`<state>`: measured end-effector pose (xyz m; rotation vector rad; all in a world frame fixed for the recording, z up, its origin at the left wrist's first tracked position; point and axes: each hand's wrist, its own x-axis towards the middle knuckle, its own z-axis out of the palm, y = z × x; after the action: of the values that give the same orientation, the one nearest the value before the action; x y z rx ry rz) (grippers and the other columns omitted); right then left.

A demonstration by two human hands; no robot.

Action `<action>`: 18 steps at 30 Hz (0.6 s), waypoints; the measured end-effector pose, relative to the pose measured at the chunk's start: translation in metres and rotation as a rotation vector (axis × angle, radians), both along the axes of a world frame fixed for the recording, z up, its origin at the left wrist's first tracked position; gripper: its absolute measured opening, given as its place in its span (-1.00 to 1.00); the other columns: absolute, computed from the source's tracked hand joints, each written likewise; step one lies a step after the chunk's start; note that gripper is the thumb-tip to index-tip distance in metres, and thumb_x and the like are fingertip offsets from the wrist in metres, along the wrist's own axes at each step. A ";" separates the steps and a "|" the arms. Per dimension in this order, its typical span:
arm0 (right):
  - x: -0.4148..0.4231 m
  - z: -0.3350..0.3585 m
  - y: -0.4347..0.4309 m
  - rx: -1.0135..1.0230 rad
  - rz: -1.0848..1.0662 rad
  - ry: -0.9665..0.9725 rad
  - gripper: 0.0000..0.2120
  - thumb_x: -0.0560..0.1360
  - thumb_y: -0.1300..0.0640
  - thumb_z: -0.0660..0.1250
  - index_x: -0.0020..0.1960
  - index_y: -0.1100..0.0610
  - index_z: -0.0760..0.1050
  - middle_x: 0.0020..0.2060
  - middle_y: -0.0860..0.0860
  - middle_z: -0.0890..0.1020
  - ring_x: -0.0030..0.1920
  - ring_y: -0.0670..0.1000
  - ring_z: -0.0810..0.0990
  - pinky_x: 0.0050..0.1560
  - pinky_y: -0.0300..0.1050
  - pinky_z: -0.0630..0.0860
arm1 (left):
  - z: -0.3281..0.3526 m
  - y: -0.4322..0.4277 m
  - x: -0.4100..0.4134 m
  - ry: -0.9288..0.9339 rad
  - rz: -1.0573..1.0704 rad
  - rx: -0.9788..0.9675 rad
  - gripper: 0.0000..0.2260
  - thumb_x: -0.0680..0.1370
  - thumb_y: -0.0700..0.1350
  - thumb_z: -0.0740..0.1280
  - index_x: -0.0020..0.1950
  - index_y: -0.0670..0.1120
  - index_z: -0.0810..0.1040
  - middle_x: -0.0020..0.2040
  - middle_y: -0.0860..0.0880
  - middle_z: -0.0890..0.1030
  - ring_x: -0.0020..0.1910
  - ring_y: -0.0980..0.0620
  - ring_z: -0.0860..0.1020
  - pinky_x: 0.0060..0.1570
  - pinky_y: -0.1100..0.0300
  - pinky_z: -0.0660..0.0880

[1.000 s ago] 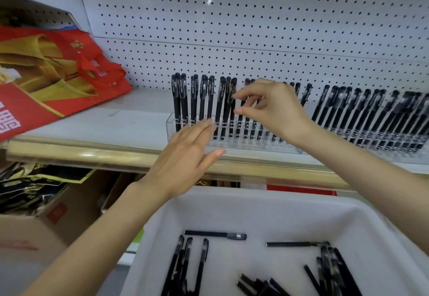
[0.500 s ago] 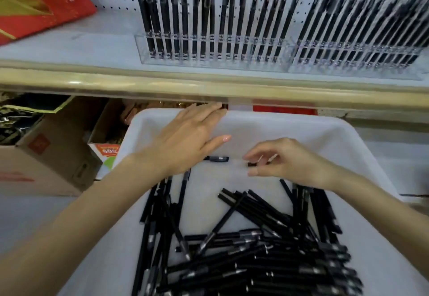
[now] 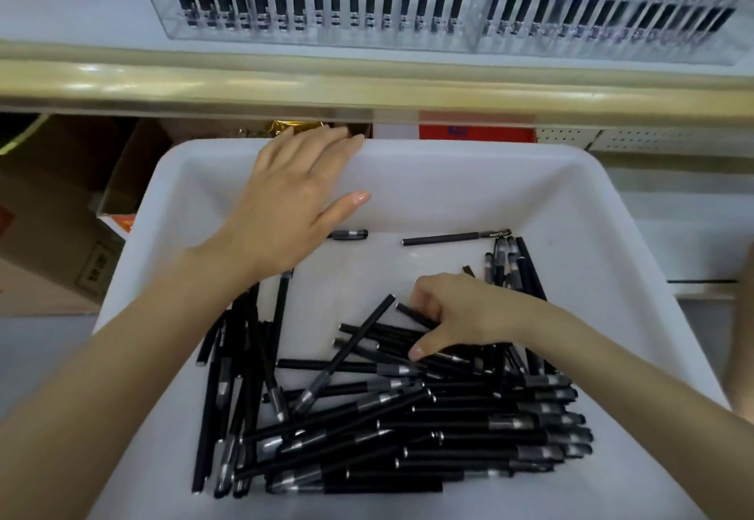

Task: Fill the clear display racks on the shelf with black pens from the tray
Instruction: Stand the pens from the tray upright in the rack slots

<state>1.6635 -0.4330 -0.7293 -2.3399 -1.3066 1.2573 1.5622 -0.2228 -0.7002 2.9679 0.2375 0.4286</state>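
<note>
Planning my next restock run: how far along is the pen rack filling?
Done: the left rack and right rack look packed with black pens, though any free slots cannot be ruled out. In hand: the right hand grips a few loose pens in the white tray; the left hand is open over its far rim. Left: a large pile lies in the tray.

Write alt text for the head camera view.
A person's right hand grips black pens from a loose pile in a white tray, while the open left hand lies over its far rim. Above, clear racks on a shelf hold pen rows.
</note>
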 end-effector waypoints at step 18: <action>0.009 0.021 0.006 0.275 -0.149 0.365 -0.71 0.50 0.07 0.40 -0.24 0.29 0.62 -0.30 0.15 0.66 -0.26 -0.08 0.56 -0.01 -0.24 0.48 | -0.006 0.000 0.002 -0.063 -0.012 -0.040 -0.46 0.61 0.19 -0.03 0.49 -0.07 0.30 0.44 -0.06 0.36 0.45 -0.02 0.26 0.47 0.07 -0.03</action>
<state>1.6723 -0.4270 -0.7087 -1.8744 -1.0859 1.2879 1.5639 -0.2227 -0.7058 2.9097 0.2185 0.5093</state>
